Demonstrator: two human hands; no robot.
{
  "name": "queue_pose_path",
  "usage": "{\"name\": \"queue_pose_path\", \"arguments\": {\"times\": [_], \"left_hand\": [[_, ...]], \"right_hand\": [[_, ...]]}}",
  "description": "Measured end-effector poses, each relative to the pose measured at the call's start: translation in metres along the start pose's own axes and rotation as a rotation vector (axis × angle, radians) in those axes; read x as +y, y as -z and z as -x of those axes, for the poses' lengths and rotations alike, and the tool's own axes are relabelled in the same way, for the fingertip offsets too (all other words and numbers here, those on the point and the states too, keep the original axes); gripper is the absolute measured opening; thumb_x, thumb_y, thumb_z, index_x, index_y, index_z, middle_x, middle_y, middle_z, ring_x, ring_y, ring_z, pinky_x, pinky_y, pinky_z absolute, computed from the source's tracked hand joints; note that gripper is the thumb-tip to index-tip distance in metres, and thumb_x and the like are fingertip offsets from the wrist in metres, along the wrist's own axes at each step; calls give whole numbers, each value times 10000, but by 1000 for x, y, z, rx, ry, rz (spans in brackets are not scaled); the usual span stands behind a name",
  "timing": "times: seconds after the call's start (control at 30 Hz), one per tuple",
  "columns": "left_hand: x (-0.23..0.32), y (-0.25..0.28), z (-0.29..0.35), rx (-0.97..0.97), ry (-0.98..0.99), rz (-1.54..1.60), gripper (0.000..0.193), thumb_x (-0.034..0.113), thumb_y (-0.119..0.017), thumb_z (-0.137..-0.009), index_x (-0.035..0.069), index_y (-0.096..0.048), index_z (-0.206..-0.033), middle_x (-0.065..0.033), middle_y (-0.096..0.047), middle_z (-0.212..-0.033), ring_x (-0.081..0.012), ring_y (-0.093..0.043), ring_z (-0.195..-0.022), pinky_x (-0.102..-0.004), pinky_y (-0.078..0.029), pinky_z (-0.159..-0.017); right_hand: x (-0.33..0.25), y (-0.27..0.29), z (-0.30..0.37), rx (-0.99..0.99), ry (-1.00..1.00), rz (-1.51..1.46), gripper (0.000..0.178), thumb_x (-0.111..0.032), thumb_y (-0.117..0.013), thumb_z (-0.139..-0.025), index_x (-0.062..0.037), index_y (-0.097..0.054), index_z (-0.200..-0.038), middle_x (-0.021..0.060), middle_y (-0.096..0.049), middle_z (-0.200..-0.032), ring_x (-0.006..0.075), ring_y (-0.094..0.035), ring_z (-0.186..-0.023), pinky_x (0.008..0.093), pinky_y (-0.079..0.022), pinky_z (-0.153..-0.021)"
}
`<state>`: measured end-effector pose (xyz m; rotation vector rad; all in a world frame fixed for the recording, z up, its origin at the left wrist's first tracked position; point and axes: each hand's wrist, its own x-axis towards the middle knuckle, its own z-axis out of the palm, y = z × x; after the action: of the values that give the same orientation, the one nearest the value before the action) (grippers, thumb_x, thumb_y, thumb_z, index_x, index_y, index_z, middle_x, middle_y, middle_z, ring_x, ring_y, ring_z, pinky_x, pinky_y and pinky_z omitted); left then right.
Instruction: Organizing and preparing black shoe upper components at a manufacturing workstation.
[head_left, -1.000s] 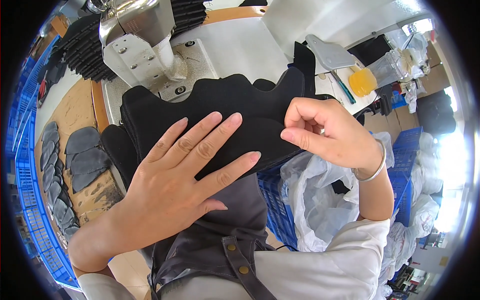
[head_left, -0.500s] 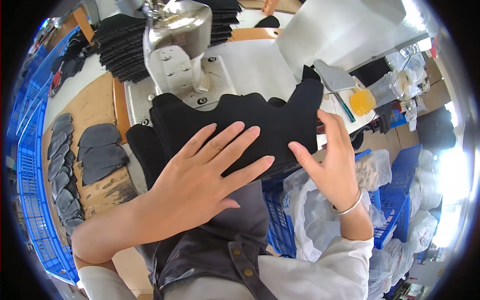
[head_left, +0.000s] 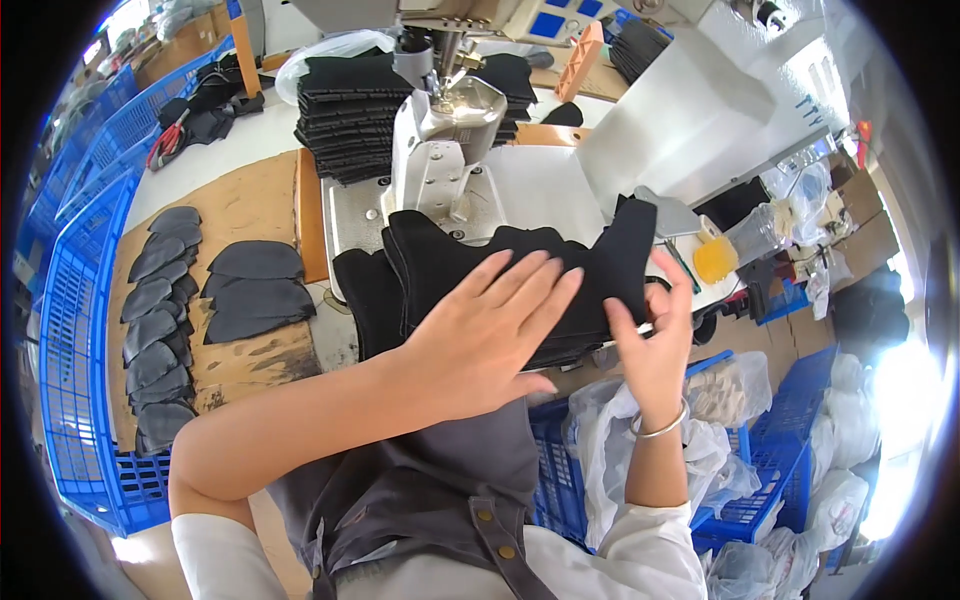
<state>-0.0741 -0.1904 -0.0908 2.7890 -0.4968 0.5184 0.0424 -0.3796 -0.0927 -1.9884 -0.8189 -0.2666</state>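
Several black cut fabric pieces [head_left: 590,262] with a wavy upper edge lie stacked in front of me, at the near side of the sewing machine [head_left: 440,150]. My left hand [head_left: 490,335] rests flat over the middle of the top piece, fingers stretched out. At the stack's right end, my right hand [head_left: 655,345] has its thumb at the edge of the cloth. Its index finger points up beyond that edge, apart from the thumb, and the other fingers curl behind. Another black piece [head_left: 362,290] shows under the stack's left end.
Dark curved pads [head_left: 258,290] and an overlapping row of them lie on a brown board [head_left: 245,205] at left. Behind the machine stands a tall black fabric stack [head_left: 345,120]. Blue crates [head_left: 85,350] flank the table. A yellow container [head_left: 715,260] sits at right.
The view has shifted, showing more of the machine and the table's far side. My left hand's fingers have drawn closer together, and my right hand's fingers are more bent.
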Motion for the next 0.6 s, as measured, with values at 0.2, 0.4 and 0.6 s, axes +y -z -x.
{"name": "queue_pose_path", "arguments": {"times": [0.2, 0.4, 0.6], "left_hand": [[-3, -20, -7, 17, -11, -26, 936, 546, -667, -765, 77, -283, -1478, -149, -284, -1522, -336, -315, -1375, -509, -275, -1100], [0, -13, -10, -51, -34, -60, 935, 520, -719, -717, 202, -299, -1489, -123, -284, -1526, -333, -329, -1363, -515, -277, -1096], [-1, -10, -25, -152, -170, -50, 1018, 476, -754, -679, 7, -295, -1457, -115, -272, -1537, -252, -265, -1419, -434, -236, -1143]], "right_hand": [[3, 10, -21, -178, -397, -797, 515, -78, -545, -935, -12, -358, -1410, 107, -649, -1062, 118, -647, -814, 231, -545, -597], [9, 5, -22, -263, -338, -613, 441, -93, -497, -958, 6, -405, -1378, 73, -641, -1024, 87, -616, -764, 225, -528, -570], [17, 2, -26, -239, -277, -147, 334, -110, -525, -936, 0, -523, -1251, 29, -608, -695, 68, -511, -520, 227, -398, -446]]}}
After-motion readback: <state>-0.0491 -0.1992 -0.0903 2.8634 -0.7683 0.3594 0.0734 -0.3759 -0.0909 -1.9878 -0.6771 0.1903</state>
